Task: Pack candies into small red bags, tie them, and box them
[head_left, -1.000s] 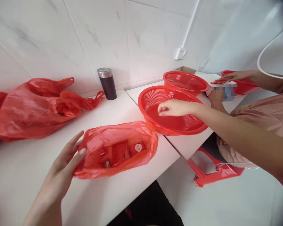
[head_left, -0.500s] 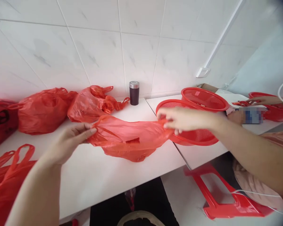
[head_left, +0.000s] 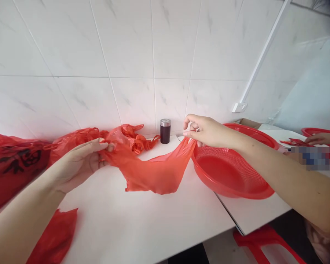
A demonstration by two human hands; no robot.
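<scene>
A red plastic bag (head_left: 154, 170) hangs stretched between both my hands just above the white table (head_left: 143, 227). My left hand (head_left: 82, 161) is closed on the bag's left edge. My right hand (head_left: 205, 130) pinches its right edge beside the rim of a large red perforated basket (head_left: 231, 172). The bag sags in the middle and its bottom brushes the table. What is inside the bag is hidden.
Several full red bags (head_left: 22, 157) lie along the tiled wall at the left, another red bag (head_left: 55, 238) at the near left edge. A dark cylinder with a silver lid (head_left: 165, 131) stands by the wall. Another person's hand (head_left: 319, 138) works at the far right by more red baskets. A red stool (head_left: 266, 245) sits below.
Both my hands took hold of the bag's edges and lifted it off the table, pulling it taut. My view swung up toward the wall.
</scene>
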